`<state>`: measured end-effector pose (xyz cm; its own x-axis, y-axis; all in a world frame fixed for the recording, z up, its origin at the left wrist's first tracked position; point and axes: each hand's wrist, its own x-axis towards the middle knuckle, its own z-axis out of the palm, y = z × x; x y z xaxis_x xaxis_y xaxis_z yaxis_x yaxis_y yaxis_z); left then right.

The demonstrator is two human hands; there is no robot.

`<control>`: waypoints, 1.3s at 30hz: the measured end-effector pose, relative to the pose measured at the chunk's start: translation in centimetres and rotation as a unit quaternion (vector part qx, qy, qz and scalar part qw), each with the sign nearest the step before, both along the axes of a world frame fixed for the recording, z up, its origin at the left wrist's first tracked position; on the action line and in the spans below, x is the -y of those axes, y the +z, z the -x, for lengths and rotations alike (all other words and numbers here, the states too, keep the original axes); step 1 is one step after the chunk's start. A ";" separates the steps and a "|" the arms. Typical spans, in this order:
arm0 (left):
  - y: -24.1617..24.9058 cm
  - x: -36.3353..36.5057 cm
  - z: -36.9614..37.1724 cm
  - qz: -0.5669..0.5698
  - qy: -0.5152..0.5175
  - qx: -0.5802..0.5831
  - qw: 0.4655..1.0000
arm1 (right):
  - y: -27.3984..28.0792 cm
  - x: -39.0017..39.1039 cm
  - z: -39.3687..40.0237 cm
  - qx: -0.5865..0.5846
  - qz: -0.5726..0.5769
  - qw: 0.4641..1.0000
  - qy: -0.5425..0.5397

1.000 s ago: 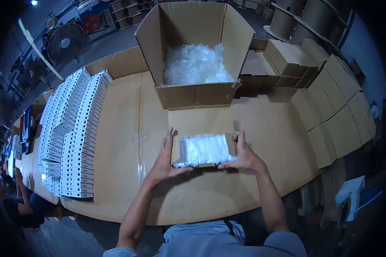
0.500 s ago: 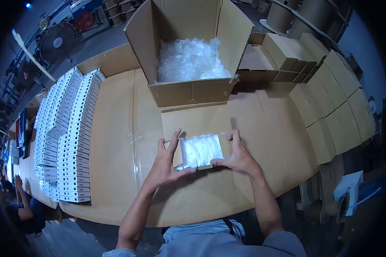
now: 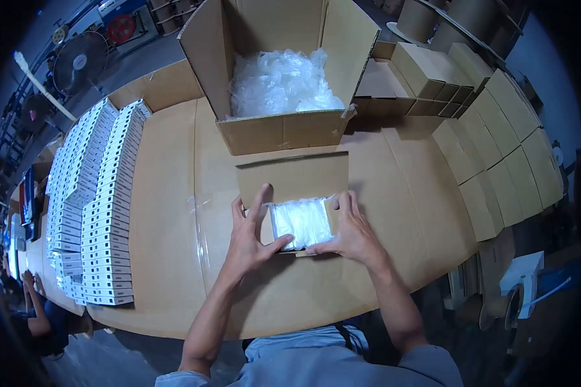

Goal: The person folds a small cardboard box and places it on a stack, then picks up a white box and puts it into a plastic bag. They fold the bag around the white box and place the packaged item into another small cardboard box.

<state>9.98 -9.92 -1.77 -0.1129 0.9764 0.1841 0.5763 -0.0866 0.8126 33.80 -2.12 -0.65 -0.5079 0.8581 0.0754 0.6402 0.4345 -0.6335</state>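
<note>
Nearest the camera is the wearer's shirt (image 3: 303,371), at the near edge of a brown cardboard sheet (image 3: 323,303) covering the work surface. Over the sheet, directly in front of the wearer, is a small carton (image 3: 266,226), grasped at both ends. The left hand (image 3: 246,240) grips its left end, thumb laid over the near left corner of the contents, index finger raised near the foot of the lid. The right hand (image 3: 354,237) grips the right end, fingers bent at the end flap, thumb along the near edge. The thumb tips are near each other, apart. Whether the carton's base bears fully on the sheet cannot be told.

The carton contains a row of clear-wrapped packets (image 3: 301,222). Its lid (image 3: 294,173) is open, on the far side.

To the left, white boxes (image 3: 106,245) are stacked in long rows. Past them, at the left margin, is a co-worker's arm (image 3: 37,316). To the right stand brown cartons (image 3: 507,164), stacked against one another.

Beyond the lid is a big box (image 3: 284,132), its top open, holding crumpled clear plastic (image 3: 281,80). In the background are spools (image 3: 416,22) at right and a red wheel (image 3: 121,29) on machinery at left.
</note>
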 end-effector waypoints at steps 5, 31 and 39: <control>-1.4 0.0 -1.0 -0.050 0.059 0.029 0.997 | -0.1 0.9 1.5 0.033 -0.039 0.997 -0.060; -7.3 3.4 -2.1 -0.235 0.085 0.132 0.959 | -5.8 11.8 3.9 -0.250 -0.114 0.930 -0.244; -6.2 3.6 -2.3 -0.202 0.087 0.161 0.962 | -5.5 11.3 3.2 -0.251 -0.113 0.927 -0.253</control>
